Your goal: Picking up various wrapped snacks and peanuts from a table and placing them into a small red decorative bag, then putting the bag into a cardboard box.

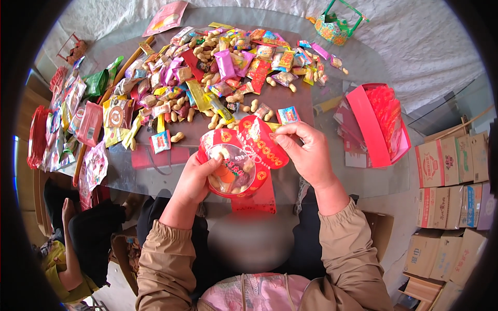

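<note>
The pouch sits between both hands: the left hand clamps its side, thumb on top; the right hand pinches its upper edge. Probably light, limp and slick, it is best held by the rim. Peanuts lie beyond the grip.

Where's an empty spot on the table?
Bare glass tabletop shows in front of the open red box, right of the right hand. More lies between that box's far corner and the candy pile. Crowded: the middle, and the left with plastic packets.
</note>
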A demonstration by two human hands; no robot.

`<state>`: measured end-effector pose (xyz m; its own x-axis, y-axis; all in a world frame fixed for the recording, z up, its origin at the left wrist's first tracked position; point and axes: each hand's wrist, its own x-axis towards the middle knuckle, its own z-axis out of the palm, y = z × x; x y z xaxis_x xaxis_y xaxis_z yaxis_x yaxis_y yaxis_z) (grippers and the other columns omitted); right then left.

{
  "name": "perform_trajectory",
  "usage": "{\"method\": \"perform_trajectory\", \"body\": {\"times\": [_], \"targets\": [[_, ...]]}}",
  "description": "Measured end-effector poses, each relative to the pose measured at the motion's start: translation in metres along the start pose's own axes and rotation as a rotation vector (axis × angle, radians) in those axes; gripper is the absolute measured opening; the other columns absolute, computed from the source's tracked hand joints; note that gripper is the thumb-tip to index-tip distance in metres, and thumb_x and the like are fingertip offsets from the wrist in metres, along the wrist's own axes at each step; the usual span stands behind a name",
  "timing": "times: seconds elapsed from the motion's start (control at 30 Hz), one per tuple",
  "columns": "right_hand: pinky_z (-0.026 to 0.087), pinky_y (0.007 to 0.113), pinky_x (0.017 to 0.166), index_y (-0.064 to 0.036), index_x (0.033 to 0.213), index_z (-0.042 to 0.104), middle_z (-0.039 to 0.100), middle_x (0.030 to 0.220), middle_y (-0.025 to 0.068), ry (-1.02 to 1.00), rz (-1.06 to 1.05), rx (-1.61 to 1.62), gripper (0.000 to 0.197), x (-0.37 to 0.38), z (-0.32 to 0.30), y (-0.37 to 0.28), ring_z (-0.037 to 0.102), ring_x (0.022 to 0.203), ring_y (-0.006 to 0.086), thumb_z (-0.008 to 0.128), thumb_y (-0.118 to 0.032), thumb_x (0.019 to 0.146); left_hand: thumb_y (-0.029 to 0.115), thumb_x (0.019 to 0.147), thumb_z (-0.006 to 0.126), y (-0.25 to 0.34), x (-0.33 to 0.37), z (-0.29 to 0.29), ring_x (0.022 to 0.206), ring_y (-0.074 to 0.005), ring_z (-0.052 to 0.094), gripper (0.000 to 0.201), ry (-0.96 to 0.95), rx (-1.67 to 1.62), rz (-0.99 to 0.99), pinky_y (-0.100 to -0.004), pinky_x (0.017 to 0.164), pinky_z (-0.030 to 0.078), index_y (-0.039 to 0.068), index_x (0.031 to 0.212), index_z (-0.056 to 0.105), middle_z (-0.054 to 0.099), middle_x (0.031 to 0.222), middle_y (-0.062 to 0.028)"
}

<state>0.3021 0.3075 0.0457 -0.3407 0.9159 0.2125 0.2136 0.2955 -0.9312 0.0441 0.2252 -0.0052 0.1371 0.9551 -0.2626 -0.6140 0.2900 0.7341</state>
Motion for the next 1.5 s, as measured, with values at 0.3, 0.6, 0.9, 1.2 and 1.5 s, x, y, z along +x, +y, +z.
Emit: {"method": "perform_trajectory", "body": {"times": [0.3, 0.6, 0.9, 1.2, 1.5], "targets": [[0.051, 0.036, 0.094, 0.0078, 0.096, 0.068, 0.063, 0.132, 0.0159, -0.26, -0.189, -0.22, 0.009, 0.005, -0.004, 0.021, 0.065, 0.11, 0.0285, 0.063, 0.003, 0.09, 0.015, 0.099, 0.069, -0.001, 0.001, -0.001, 0.109, -0.0201, 0.069, 0.037, 0.007, 0.039, -0.037, -0.0375, 0.096, 0.055, -0.003, 0.13, 0.06, 0.07, 0.121, -0.0101], [0.045, 0.04, 0.104, 0.0083, 0.097, 0.067, 0.059, 0.141, 0.0197, -0.281, 0.046, 0.115, 0.034, -0.001, -0.007, 0.017, 0.057, 0.126, 0.0309, 0.058, -0.024, 0.106, 0.016, 0.1, 0.067, -0.003, 0.002, 0.0, 0.112, -0.0242, 0.069, 0.04, 0.012, 0.033, -0.028, -0.0407, 0.099, 0.055, -0.004, 0.133, 0.057, 0.07, 0.125, -0.0136], [0.041, 0.04, 0.11, 0.0035, 0.119, 0.07, 0.053, 0.149, 0.0175, -0.409, -0.079, -0.157, 0.038, 0.001, -0.008, 0.015, 0.053, 0.133, 0.0293, 0.069, -0.03, 0.1, 0.018, 0.099, 0.068, -0.003, 0.004, 0.0, 0.11, -0.0231, 0.07, 0.04, 0.018, 0.066, -0.035, -0.0398, 0.098, 0.055, -0.003, 0.132, 0.058, 0.071, 0.122, -0.0127], [0.041, 0.044, 0.111, 0.0016, 0.114, 0.072, 0.056, 0.145, 0.0205, -0.471, -0.121, -0.157, 0.034, 0.003, -0.007, 0.016, 0.053, 0.133, 0.0357, 0.073, -0.028, 0.096, 0.017, 0.098, 0.07, -0.004, 0.002, 0.001, 0.106, -0.0205, 0.07, 0.036, 0.031, 0.088, -0.022, -0.0376, 0.094, 0.056, -0.001, 0.128, 0.061, 0.072, 0.118, -0.0102], [0.042, 0.044, 0.11, 0.0005, 0.117, 0.07, 0.058, 0.141, 0.02, -0.419, -0.127, -0.185, 0.036, 0.004, 0.001, 0.013, 0.053, 0.131, 0.0377, 0.077, -0.023, 0.09, 0.018, 0.098, 0.07, -0.004, 0.003, -0.002, 0.102, -0.0191, 0.07, 0.035, 0.009, 0.096, -0.031, -0.0359, 0.091, 0.056, -0.001, 0.127, 0.062, 0.072, 0.115, -0.0088]]}}
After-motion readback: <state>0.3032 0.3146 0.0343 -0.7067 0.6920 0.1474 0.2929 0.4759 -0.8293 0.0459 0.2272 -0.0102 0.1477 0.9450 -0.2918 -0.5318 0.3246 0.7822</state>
